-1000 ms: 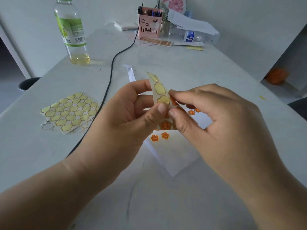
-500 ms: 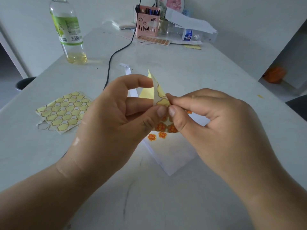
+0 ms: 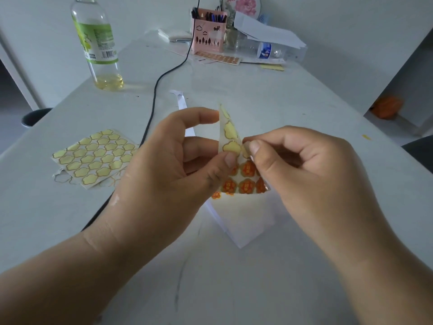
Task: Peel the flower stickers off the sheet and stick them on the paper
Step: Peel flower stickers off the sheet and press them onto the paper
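Nearest to us lies the white paper (image 3: 243,221) on the grey table (image 3: 234,289), and we use it as our landmark. Just above the paper our two hands meet around the sticker sheet (image 3: 234,160). Our left hand (image 3: 168,174) holds the sheet upright, the thumb pressing on its front and the forefinger touching its top edge. Our right hand (image 3: 304,174) is closed to a narrow pinch of thumb and forefinger at the right edge of the sheet, on what seems to be one flower sticker (image 3: 246,148). Half a second ago this pinch sat flat against the sheet; now a small pale flap shows between the fingertips, so we judge that the sticker has begun to lift. It is not yet free, and it must next come down to the paper, where a few orange flowers (image 3: 216,195) already show at its far edge. The lower rows of the sheet are full, so much work remains

To the left of the paper rests an emptied sheet (image 3: 93,158) with only yellow outlines. Beyond the paper a black cable (image 3: 154,95) runs away, and far to the left stands a bottle (image 3: 98,43). Farthest is a pink pen holder (image 3: 208,36)
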Tool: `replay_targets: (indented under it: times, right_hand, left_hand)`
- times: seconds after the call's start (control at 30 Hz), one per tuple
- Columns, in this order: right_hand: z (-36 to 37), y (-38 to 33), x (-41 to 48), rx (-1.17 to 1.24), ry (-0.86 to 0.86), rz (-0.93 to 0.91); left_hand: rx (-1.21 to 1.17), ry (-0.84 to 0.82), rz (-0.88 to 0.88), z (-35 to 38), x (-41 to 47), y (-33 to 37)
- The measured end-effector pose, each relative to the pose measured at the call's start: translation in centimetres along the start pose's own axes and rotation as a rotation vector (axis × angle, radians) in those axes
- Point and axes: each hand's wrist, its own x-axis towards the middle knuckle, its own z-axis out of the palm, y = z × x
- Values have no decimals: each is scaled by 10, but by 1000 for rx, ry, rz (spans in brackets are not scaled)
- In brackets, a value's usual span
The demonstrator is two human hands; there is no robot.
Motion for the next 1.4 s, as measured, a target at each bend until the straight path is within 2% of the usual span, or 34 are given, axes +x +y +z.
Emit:
replay_targets:
  times: [0.1,0.2,0.33,0.43,0.63,0.73,0.83,0.93,1.03,1.27,1.4]
  right_hand:
    - [1,5,0,25,65,-2]
    - [-6,9,6,33,85,-103]
    - [-10,24,12,-358,-53,-325]
    - [-7,32,14,-467,-156,-277]
    - [-6,37,16,-492,-225,-239]
    - [-4,36,15,-525,-251,-218]
    - [-3,35,15,-561,-238,-241]
    - [-3,34,14,-578,-256,-245]
    - [-2,33,14,-599,-318,-174]
    - [2,36,14,-596,-276,-167]
    - [4,35,14,-651,-355,-152]
  left_hand:
    - [-35,72,-145,-2,5,-5]
    - [-294,193,-363,-5,13,-8]
    - [-504,299,-478,-8,19,-9]
    - [-545,319,-527,-7,19,-7]
    - [-689,446,-543,-8,23,-4]
    - [-705,409,-436,-8,24,1]
    - [-701,296,-371,-4,19,4]
    - [-650,230,-475,5,14,2]
    - [-557,286,-569,8,17,0]
    - [-530,314,-611,7,19,-5]
    - [-536,322,-614,5,19,-7]
